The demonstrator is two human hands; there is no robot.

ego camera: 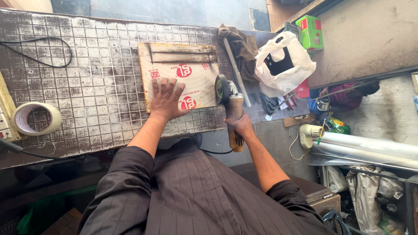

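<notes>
The left hand (166, 99) lies flat and spread, palm down, on a thin rectangular tan laminate sheet with red round markings (180, 72), pressing it onto the worn grid-patterned grey worktop (87, 78). The right hand (240, 126) is clenched around the body of a tan and black angle grinder with a dark round disc (230, 111), whose disc sits at the sheet's right edge, about touching it.

The sheet looks light, stiff and fairly smooth, so it would probably slide under the disc unless pinned; the open palm, set near its lower edge and away from the disc, seems a sound place to hold it. A dark strip (180, 56) lies across its far part. Its long axis runs left to right across the worktop, parallel to the near edge, and its printed face is up.

The grinder looks heavy for its size and rigid, best gripped round the barrel as it is now. Its long axis runs from the person's body away across the bench edge, with the disc end pointing away and slightly left (the black cord (213, 150) trails off its near end).

A roll of pale tape (37, 118) rests at the left, well apart. A white plastic bag (283, 65) and a brown cloth (241, 50) sit beyond the grinder.
</notes>
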